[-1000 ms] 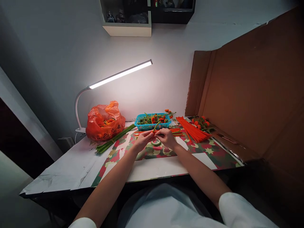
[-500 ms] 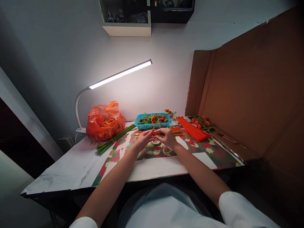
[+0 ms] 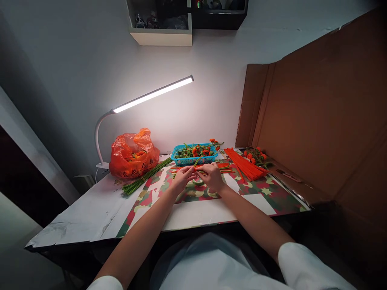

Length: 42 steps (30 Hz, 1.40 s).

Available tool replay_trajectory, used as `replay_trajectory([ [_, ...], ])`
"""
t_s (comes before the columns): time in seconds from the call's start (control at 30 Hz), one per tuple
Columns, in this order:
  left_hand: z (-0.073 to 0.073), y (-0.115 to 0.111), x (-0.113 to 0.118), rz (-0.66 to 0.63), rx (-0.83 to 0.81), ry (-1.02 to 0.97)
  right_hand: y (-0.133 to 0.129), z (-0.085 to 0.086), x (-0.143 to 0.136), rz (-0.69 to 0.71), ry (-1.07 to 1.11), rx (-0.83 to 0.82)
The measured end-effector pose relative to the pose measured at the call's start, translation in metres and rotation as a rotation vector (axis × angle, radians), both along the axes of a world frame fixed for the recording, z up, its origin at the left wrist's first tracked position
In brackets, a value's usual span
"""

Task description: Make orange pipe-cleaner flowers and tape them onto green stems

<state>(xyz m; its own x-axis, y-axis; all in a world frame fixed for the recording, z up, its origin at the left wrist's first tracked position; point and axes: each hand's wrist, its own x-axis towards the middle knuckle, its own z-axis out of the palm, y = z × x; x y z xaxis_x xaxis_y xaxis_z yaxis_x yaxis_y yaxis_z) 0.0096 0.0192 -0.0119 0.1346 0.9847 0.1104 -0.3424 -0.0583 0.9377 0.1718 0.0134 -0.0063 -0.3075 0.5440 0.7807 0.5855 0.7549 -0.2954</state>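
My left hand (image 3: 182, 179) and my right hand (image 3: 212, 176) meet over the middle of the table, fingertips pinched on a small orange piece (image 3: 194, 169) with a green stem (image 3: 197, 162) rising from it. Just under the fingers lies a roll of green tape (image 3: 198, 182), partly hidden. Behind my hands stands a blue basket (image 3: 195, 161) holding orange flowers and green stems. Orange and green strips (image 3: 226, 170) lie beside my right hand. A bundle of orange strips (image 3: 246, 166) fans out farther right.
An orange plastic bag (image 3: 133, 159) and a bundle of green stems (image 3: 146, 177) lie at the left. A lit lamp (image 3: 154, 94) arches above. More orange flowers (image 3: 255, 156) rest at the right, beside a tall cardboard sheet (image 3: 314, 104). A shelf (image 3: 161, 38) hangs on the wall.
My right hand has shifted slightly left, its fingertips still close to those of my left hand. The rest looks nearly the same.
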Motion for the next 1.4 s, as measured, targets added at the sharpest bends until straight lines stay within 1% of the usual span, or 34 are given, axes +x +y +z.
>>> replay_trajectory([
  [0.13, 0.002, -0.003, 0.0, 0.009, 0.023, 0.06, 0.002, -0.001, 0.0, 0.04, -0.021, -0.032],
  [0.3, 0.0, -0.002, -0.001, -0.005, 0.04, 0.085, 0.003, -0.001, 0.0, 0.081, -0.024, -0.077],
  [0.43, -0.001, 0.001, -0.002, -0.006, 0.027, 0.042, 0.002, 0.001, 0.002, 0.088, 0.022, -0.124],
  [0.57, 0.001, 0.002, -0.002, 0.004, 0.003, -0.039, 0.004, 0.004, 0.007, 0.133, 0.043, -0.154],
  [0.63, 0.002, 0.001, -0.002, -0.015, -0.009, -0.048, 0.006, 0.006, 0.01, 0.146, 0.019, -0.143],
  [0.73, 0.002, 0.0, -0.002, -0.096, -0.009, -0.042, 0.008, 0.007, 0.013, 0.154, -0.041, -0.1],
  [0.8, 0.001, -0.001, -0.001, -0.144, 0.008, -0.032, 0.008, 0.008, 0.013, 0.134, -0.068, -0.067],
  [0.93, 0.001, -0.004, -0.001, -0.18, 0.093, 0.095, 0.006, 0.01, 0.015, 0.057, -0.085, 0.01],
  [1.0, 0.002, -0.005, -0.001, -0.199, 0.131, 0.16, 0.005, 0.012, 0.016, 0.068, -0.111, 0.023],
  [1.07, 0.001, -0.006, -0.001, -0.213, 0.133, 0.162, 0.004, 0.013, 0.016, 0.114, -0.135, -0.015],
  [1.1, 0.0, -0.006, -0.001, -0.214, 0.122, 0.147, 0.004, 0.012, 0.015, 0.137, -0.132, -0.061],
  [1.17, -0.002, -0.004, 0.001, -0.201, 0.095, 0.12, 0.005, 0.011, 0.012, 0.161, -0.07, -0.178],
  [1.23, -0.004, -0.002, 0.002, -0.176, 0.085, 0.117, 0.007, 0.008, 0.009, 0.153, 0.015, -0.265],
  [1.3, -0.007, 0.001, 0.004, -0.147, 0.094, 0.129, 0.01, 0.003, 0.004, 0.131, 0.05, -0.282],
  [1.4, -0.011, 0.005, 0.005, -0.087, 0.109, 0.17, 0.011, -0.002, -0.003, 0.077, 0.06, -0.265],
])
